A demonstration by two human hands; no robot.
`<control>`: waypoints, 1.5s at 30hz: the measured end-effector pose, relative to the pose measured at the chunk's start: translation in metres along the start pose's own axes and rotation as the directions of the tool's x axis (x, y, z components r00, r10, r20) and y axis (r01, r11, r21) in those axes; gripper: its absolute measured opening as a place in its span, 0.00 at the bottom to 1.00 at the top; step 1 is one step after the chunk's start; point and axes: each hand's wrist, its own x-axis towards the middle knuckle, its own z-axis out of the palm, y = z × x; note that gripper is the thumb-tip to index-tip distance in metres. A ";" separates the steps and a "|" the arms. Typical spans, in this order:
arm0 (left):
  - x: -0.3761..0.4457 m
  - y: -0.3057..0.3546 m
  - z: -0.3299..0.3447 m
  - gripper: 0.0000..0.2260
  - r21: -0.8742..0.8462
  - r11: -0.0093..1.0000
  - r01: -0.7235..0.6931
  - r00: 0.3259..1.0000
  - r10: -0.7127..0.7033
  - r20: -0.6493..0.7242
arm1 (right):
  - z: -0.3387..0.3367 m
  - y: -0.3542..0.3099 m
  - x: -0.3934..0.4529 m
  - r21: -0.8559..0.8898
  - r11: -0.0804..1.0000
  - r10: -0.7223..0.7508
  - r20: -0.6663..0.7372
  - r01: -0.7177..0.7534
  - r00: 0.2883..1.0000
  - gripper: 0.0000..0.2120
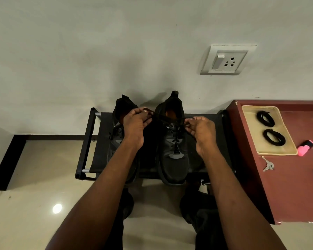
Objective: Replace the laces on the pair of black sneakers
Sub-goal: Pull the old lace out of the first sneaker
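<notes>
black rack (90, 141) on tiled floor (34, 204) | wall (98, 51) behind | red cabinet (296, 186), perhaps wood

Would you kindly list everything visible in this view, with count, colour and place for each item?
sneakers: two, black, side by side on the rack, toes toward the person
lace: one, black, on the right-hand sneaker, ends pulled out to both sides
shoe rack: one, black with silver rods, against the wall
coiled laces: two, black, in the tray
tray: one, cream, on the cabinet
cabinet: one, reddish brown, right of the rack
pink object: one, beside the tray
keys: small silver bunch, below the tray
wall socket: one, white, on the wall
left hand: pinches one lace end
right hand: pinches the other lace end
</notes>
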 end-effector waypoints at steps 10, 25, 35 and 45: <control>-0.009 0.012 0.003 0.06 -0.268 0.963 0.010 0.957 0.068 0.281 | 0.006 -0.018 -0.013 0.279 0.960 -0.108 0.379 -0.002 0.919 0.11; -0.012 0.042 -0.050 0.09 0.845 0.534 0.014 0.130 -0.839 0.528 | -0.049 -0.036 -0.006 -0.648 0.759 0.611 0.678 -0.061 0.410 0.15; -0.017 0.050 -0.055 0.12 0.913 0.402 -0.078 0.430 -0.812 0.394 | -0.053 -0.033 -0.005 -0.879 0.455 0.639 0.431 0.139 0.636 0.12; -0.007 0.007 -0.017 0.21 0.832 0.273 -0.482 0.876 0.155 0.456 | -0.011 0.002 0.005 -0.722 0.654 0.038 0.329 0.226 0.943 0.16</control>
